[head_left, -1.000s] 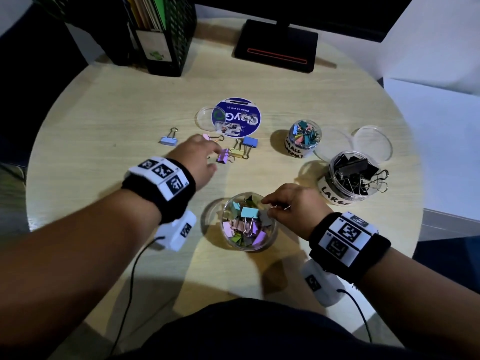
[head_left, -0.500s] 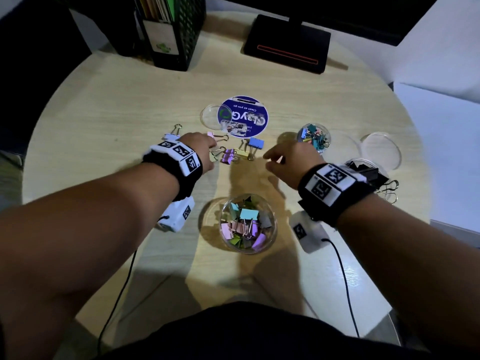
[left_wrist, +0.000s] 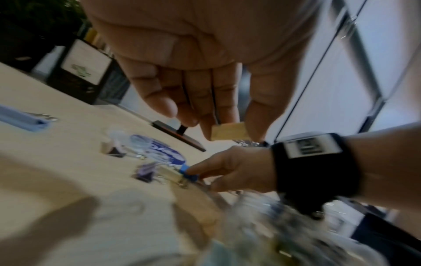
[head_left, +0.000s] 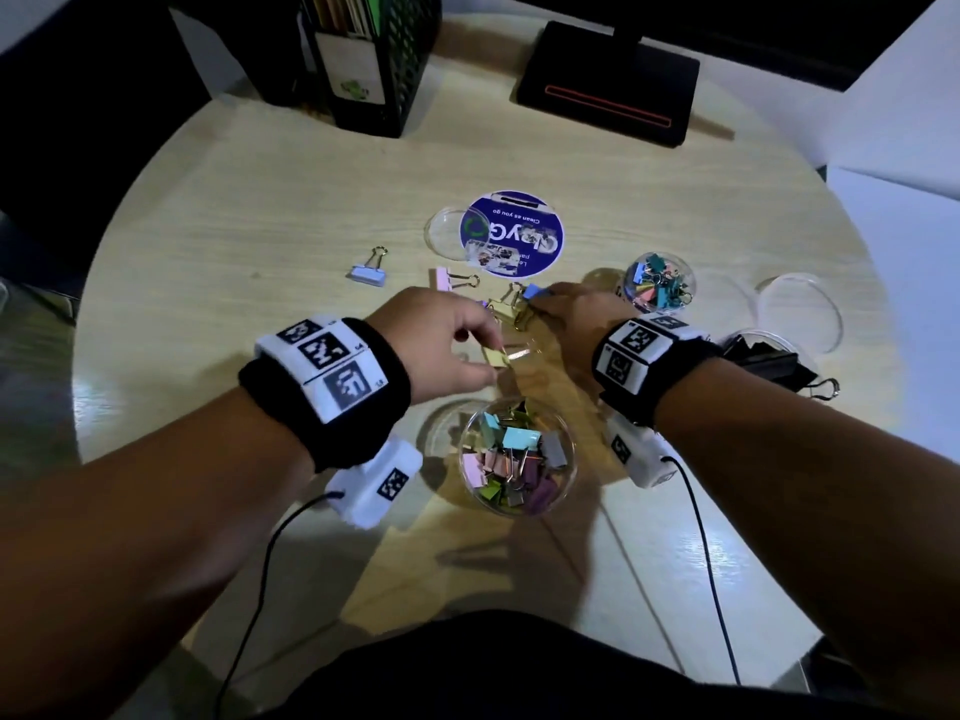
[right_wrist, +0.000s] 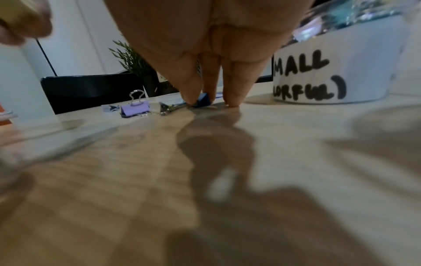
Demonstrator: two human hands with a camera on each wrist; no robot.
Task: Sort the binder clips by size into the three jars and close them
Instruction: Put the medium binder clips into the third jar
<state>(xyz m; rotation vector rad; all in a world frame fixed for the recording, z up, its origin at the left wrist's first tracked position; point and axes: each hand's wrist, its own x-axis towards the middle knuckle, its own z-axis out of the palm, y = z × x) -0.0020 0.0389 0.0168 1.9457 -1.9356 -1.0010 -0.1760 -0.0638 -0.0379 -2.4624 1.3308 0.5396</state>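
Note:
My left hand (head_left: 491, 360) pinches a yellow binder clip (left_wrist: 229, 133) between thumb and fingers, lifted just beyond the open medium jar (head_left: 467, 449), which is full of pastel clips. My right hand (head_left: 541, 300) reaches down to the table and pinches a blue clip (right_wrist: 203, 100) lying there. Loose on the table are a light blue clip (head_left: 368, 272), a pink one (head_left: 445, 279) and a yellow one (head_left: 506, 310). The small jar (head_left: 658, 283) holds colourful clips. The large jar (head_left: 769, 356) of black clips is partly hidden behind my right wrist.
A clear lid (head_left: 800, 311) lies at the right. Another lid (head_left: 448, 233) sits by a round blue card (head_left: 511, 233). A black mesh file holder (head_left: 363, 54) and a monitor base (head_left: 608, 83) stand at the back of the round table (head_left: 234, 200).
My left hand picked a yellow clip from the loose pile and drew it back toward the medium jar. My right hand left that jar and moved forward onto the blue clip.

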